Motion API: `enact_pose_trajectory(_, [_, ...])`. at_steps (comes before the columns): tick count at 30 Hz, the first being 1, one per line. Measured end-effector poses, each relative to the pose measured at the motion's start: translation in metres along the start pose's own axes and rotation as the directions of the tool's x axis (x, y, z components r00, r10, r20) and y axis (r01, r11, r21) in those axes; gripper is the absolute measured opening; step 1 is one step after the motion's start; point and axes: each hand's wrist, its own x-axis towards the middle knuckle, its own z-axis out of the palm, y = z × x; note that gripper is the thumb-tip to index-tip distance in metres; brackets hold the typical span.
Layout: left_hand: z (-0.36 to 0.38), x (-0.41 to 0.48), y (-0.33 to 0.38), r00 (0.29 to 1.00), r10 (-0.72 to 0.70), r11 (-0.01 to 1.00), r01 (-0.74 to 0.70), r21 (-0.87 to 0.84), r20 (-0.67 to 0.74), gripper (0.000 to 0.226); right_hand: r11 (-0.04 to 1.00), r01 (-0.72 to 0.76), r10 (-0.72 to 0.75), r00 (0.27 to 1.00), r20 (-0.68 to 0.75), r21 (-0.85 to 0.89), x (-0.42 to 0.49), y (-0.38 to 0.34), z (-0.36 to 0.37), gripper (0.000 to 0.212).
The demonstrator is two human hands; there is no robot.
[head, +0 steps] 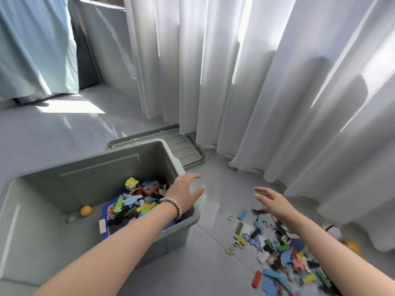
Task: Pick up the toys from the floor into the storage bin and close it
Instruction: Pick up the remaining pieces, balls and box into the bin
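To the right of the storage bin point(96, 163), nearest the camera, a loose pile of floor toys point(284, 253) lies spread on the tiles: flat blue, green, yellow and red pieces, with some small metal rings at the edge facing the bin. The bin stands open with a heap of binned toys point(132, 201) in its right half and a yellow ball point(86, 210) alone near its left wall. The left hand point(186, 193), with a bead bracelet point(173, 205) at the wrist, hovers over the bin's right corner, empty, fingers spread wide. The right hand point(271, 201) hangs further right of the bin, above the far end of the pile, also empty with fingers loosely extended. Behind the bin the lid point(183, 146) lies flat on the floor, its far end under the curtain point(277, 82).

The likely trouble: thin flat pieces are hard to lift off smooth tile, so a hurried scoop may scatter them under the curtain hem. The rings could be missed.

The pile is blurred towards the frame's lower right edge and cut off there. A white and yellow toy point(333, 229) right of the bin, against the curtain, is too unclear to identify
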Motion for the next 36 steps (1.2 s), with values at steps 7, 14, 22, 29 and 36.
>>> enact_pose_trajectory(7, [0.123,0.010,0.051,0.969,0.026,0.995,-0.048,0.084,0.245,0.046,0.976,-0.216,0.213,0.974,-0.076,-0.025,-0.025,0.146,-0.065,0.042])
enact_pose_trajectory(14, [0.236,0.002,0.041,0.876,-0.098,0.987,0.025,0.157,0.472,0.053,0.939,-0.330,0.341,0.932,-0.124,0.100,-0.036,0.256,-0.066,0.045])
enact_pose_trajectory(22, [0.339,0.007,0.048,0.808,-0.106,0.993,0.062,0.097,0.579,0.052,0.933,-0.348,0.360,0.911,-0.201,0.093,-0.008,0.330,-0.064,0.065])
enact_pose_trajectory(29, [0.396,0.008,0.054,0.799,-0.068,0.998,0.053,0.042,0.598,0.047,0.974,-0.217,0.200,0.960,-0.198,-0.066,0.013,0.362,-0.045,0.062])
enact_pose_trajectory(36, [0.422,0.011,0.049,0.861,-0.105,0.994,0.102,0.033,0.498,0.035,0.940,-0.199,0.111,0.947,-0.303,-0.278,0.011,0.366,-0.029,0.053])
